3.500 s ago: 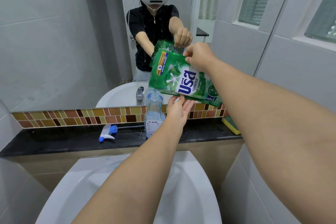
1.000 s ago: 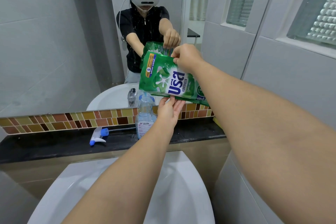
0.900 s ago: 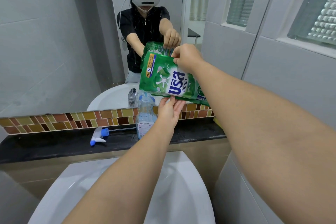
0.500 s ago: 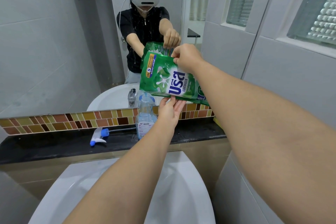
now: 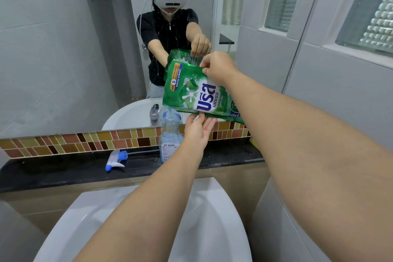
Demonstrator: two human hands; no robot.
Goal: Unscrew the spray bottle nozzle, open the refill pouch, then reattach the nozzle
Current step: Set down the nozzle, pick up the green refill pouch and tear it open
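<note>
The green refill pouch (image 5: 197, 93) is held up in the air in front of the mirror (image 5: 85, 49), tilted so that its lower left corner is just above the open neck of the spray bottle (image 5: 170, 136). The right hand (image 5: 217, 68) pinches the top edge of the pouch between thumb and fingers. The left hand (image 5: 196, 130) supports the bottom edge from below, with the fingers loosely curled on it; it is not a tight grasp. Whether the pouch is already torn open cannot be seen, because the right hand covers that corner. Any liquid running into the bottle is also hard to make out.

The bottle stands upright on the black ledge (image 5: 63, 170) without its nozzle, and the left wrist hides part of its right side. The nozzle (image 5: 116, 159) lies on its side on the ledge, well to the left, with its thin tube pointing toward the bottle. The white basin (image 5: 202, 219) below is partly hidden by both forearms.
</note>
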